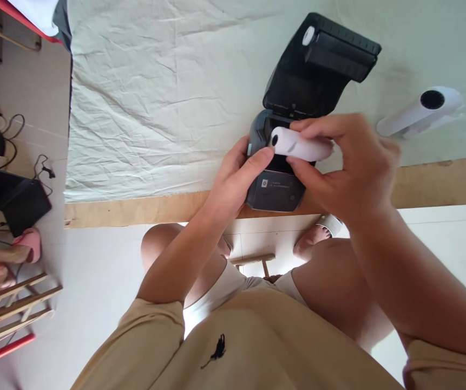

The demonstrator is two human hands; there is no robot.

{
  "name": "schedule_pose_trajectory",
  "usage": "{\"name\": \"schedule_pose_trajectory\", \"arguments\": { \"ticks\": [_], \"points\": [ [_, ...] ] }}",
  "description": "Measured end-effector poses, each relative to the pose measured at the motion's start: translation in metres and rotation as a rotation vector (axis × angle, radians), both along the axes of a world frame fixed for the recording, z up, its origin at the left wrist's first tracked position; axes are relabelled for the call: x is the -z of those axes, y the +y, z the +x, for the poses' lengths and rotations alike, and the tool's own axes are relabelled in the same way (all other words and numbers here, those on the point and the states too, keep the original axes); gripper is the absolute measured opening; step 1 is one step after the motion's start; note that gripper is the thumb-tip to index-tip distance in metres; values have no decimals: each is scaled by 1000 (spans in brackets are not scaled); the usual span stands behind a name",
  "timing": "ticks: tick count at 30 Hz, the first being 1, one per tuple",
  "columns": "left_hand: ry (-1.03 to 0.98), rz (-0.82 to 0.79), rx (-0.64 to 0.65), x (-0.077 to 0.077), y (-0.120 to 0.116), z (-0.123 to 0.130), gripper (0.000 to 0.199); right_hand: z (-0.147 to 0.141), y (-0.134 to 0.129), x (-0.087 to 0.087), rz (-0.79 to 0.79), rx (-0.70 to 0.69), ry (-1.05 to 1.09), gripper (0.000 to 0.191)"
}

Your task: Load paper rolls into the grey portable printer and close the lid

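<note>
A dark thermal label printer (275,192) stands near the table's front edge, its black lid (317,70) swung up and back. Over the printer's open bay, my right hand (350,160) grips a small white paper roll (297,145) between thumb and fingers, with the roll's dark core end facing left. My left hand (238,170) wraps the printer's left side, its thumb tip at the roll's left end. How deep the roll sits in the bay I cannot tell. Farther right lies a larger white paper roll (403,118) with a black core end.
A pale green cloth (155,97) covers the table, with a bare wooden edge (147,210) along the front. On the floor at left are a wooden chair (25,303), a black device (21,203) and several cables. Another person's foot in a pink slipper (32,245) shows there.
</note>
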State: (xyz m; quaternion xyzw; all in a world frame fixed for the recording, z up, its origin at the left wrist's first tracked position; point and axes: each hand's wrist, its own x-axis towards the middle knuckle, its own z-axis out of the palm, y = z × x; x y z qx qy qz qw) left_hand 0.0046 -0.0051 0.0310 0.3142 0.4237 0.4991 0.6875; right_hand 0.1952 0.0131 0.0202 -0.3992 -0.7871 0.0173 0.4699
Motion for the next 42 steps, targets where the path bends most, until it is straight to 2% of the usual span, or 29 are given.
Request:
{"name": "schedule_pose_trajectory", "arguments": {
  "ticks": [5,9,13,16,19,21,24,26,29,34,36,42],
  "points": [
    [45,4,-55,-5,-3,2,36,4,9,4,52,-32,23,27],
    [8,18,49,4,1,-4,41,4,3,2,96,-99,26,26],
    [75,76,27,7,4,-7,49,-1,-9,3,55,-202,-24,19],
    [124,61,-28,1,1,-3,49,0,-13,4,-8,-234,89,10],
    [108,27,-77,-5,-3,1,50,9,-11,5,-135,-93,282,18],
    [98,18,-52,-6,-3,0,58,16,-6,8,-259,-3,315,34],
    [111,14,-5,-3,-1,-4,68,24,5,18,-375,-103,281,60],
    [137,34,6,-1,1,-6,70,26,11,25,-408,-195,300,69],
    [174,68,11,2,5,-8,75,26,16,29,-444,-263,416,64],
    [144,67,-20,4,4,-6,76,22,11,33,-405,-208,601,60],
    [130,63,-39,2,2,-4,74,19,8,35,-424,-235,580,59],
    [38,-35,-54,-7,-1,1,52,19,14,41,-679,-331,431,69]
  ]
}}
